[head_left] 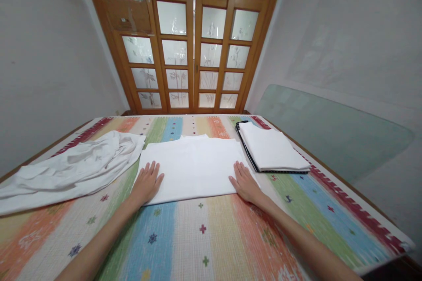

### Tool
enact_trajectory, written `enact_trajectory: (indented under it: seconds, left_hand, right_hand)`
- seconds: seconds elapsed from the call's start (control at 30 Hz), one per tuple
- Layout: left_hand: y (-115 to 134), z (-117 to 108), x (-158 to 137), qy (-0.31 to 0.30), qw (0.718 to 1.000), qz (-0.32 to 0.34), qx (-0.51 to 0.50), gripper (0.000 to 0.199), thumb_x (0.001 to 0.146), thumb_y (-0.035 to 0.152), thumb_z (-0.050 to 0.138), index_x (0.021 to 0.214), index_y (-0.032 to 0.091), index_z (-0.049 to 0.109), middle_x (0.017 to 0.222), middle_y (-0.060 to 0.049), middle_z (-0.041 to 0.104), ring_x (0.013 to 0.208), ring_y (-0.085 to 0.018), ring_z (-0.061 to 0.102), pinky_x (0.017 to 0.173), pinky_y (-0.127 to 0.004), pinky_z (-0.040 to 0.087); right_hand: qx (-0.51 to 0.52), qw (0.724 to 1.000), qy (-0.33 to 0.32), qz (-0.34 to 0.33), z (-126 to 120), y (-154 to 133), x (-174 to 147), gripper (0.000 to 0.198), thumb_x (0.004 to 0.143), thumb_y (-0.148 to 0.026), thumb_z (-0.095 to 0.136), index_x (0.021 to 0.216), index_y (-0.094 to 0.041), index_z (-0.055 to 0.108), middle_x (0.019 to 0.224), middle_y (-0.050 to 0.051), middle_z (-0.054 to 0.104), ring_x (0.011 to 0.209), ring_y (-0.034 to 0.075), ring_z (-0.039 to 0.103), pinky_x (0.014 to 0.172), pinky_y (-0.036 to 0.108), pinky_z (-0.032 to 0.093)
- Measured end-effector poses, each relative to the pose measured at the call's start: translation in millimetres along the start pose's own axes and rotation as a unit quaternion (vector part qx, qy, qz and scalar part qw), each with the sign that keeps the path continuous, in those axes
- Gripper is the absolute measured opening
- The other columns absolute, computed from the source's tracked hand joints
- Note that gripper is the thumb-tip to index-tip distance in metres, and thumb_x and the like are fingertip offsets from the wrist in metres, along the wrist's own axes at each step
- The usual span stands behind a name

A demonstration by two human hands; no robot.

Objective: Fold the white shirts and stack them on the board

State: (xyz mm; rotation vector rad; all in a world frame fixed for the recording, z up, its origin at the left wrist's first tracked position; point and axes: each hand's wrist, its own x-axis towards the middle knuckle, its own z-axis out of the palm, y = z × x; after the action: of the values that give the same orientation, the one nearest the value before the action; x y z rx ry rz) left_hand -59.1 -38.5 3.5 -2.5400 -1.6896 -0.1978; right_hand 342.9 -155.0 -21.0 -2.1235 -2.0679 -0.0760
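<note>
A folded white garment (194,167) lies flat in front of me, wider than it is deep. My left hand (147,182) rests on its left edge, palm down with the fingers stretched out. On the opposite edge lies my right hand (245,182), also flat, its fingers extended. Neither hand grips the cloth. To the left, a loose, crumpled white garment (82,167) spreads toward the table's side. On the right is a stack of folded clothes (272,147), white on top with a black piece showing beneath.
A colourful striped cloth (204,246) covers the table. Beyond the far edge stands a wooden door (194,52) with glass panes. A pale green glass-like panel (329,127) leans by the right wall, and plain walls rise on both sides.
</note>
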Motion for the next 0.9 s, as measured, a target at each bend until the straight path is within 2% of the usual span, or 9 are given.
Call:
enact_trajectory:
  seconds: [0.07, 0.13, 0.27, 0.4, 0.5, 0.63, 0.8, 0.9]
  left_hand:
    - [19, -5, 9, -0.031, 0.999, 0.004, -0.011, 0.063, 0.096, 0.044, 0.026, 0.143, 0.006, 0.039, 0.153, -0.02, 0.031, 0.142, -0.034, 0.026, 0.113, -0.053, 0.026]
    - [44, -10, 23, -0.054, 0.997, 0.038, -0.032, 0.062, 0.096, 0.044, 0.024, 0.145, 0.007, 0.036, 0.154, -0.019, 0.029, 0.143, -0.033, 0.023, 0.113, -0.052, 0.023]
    - [91, -14, 62, -0.054, 0.991, 0.098, -0.067, 0.057, 0.098, 0.039, 0.02, 0.147, 0.013, 0.034, 0.155, -0.014, 0.027, 0.145, -0.03, 0.02, 0.114, -0.052, 0.022]
    - [110, -10, 101, -0.045, 0.991, 0.11, -0.066, 0.054, 0.097, 0.027, 0.019, 0.148, 0.012, 0.032, 0.155, -0.012, 0.028, 0.145, -0.026, 0.021, 0.115, -0.049, 0.021]
    - [101, -6, 117, -0.049, 0.993, 0.084, -0.063, 0.055, 0.098, 0.033, 0.019, 0.148, 0.015, 0.031, 0.156, -0.009, 0.028, 0.145, -0.025, 0.021, 0.116, -0.047, 0.02]
    - [71, -6, 123, -0.059, 0.996, 0.031, -0.058, 0.057, 0.098, 0.043, 0.019, 0.149, 0.021, 0.03, 0.157, -0.006, 0.025, 0.145, -0.025, 0.02, 0.116, -0.047, 0.019]
    - [21, -6, 121, -0.066, 0.996, -0.054, -0.028, 0.063, 0.097, 0.048, 0.019, 0.149, 0.016, 0.03, 0.157, -0.011, 0.025, 0.145, -0.027, 0.02, 0.116, -0.049, 0.018]
    - [2, -6, 118, -0.048, 0.995, -0.086, -0.011, 0.064, 0.096, 0.048, 0.021, 0.147, 0.013, 0.034, 0.155, -0.014, 0.029, 0.144, -0.03, 0.024, 0.115, -0.05, 0.021]
  right_hand:
    - [-0.002, 1.0, -0.019, 0.003, -6, -17, 12, 0.073, 0.098, -0.054, 0.016, 0.149, -0.002, 0.028, 0.155, 0.022, 0.021, 0.145, 0.034, 0.013, 0.115, 0.052, 0.016]
    - [0.009, 0.999, -0.031, -0.014, -12, -42, 31, 0.067, 0.099, -0.05, 0.018, 0.149, -0.007, 0.032, 0.155, 0.019, 0.021, 0.145, 0.035, 0.014, 0.114, 0.054, 0.015]
    - [0.069, 0.994, -0.027, -0.08, -15, -94, 80, 0.057, 0.101, -0.042, 0.017, 0.148, -0.016, 0.034, 0.156, 0.013, 0.024, 0.144, 0.031, 0.018, 0.114, 0.052, 0.018]
    - [0.095, 0.988, -0.026, -0.119, -9, -122, 122, 0.055, 0.102, -0.039, 0.015, 0.151, -0.017, 0.029, 0.156, 0.011, 0.024, 0.144, 0.026, 0.02, 0.114, 0.048, 0.021]
    - [0.083, 0.992, -0.044, -0.083, -9, -117, 140, 0.055, 0.102, -0.043, 0.017, 0.151, -0.021, 0.029, 0.157, 0.009, 0.023, 0.145, 0.025, 0.019, 0.115, 0.047, 0.017]
    - [0.051, 0.996, -0.069, 0.019, -13, -80, 150, 0.058, 0.1, -0.048, 0.018, 0.152, -0.021, 0.026, 0.159, 0.008, 0.017, 0.146, 0.025, 0.014, 0.116, 0.046, 0.012]
    - [0.019, 0.987, -0.058, 0.149, -12, -21, 150, 0.065, 0.099, -0.047, 0.016, 0.152, -0.01, 0.024, 0.158, 0.013, 0.017, 0.146, 0.026, 0.013, 0.116, 0.044, 0.01]
    - [0.017, 0.982, -0.039, 0.183, -9, -3, 148, 0.069, 0.098, -0.045, 0.016, 0.151, -0.001, 0.02, 0.157, 0.018, 0.015, 0.146, 0.026, 0.012, 0.116, 0.043, 0.01]
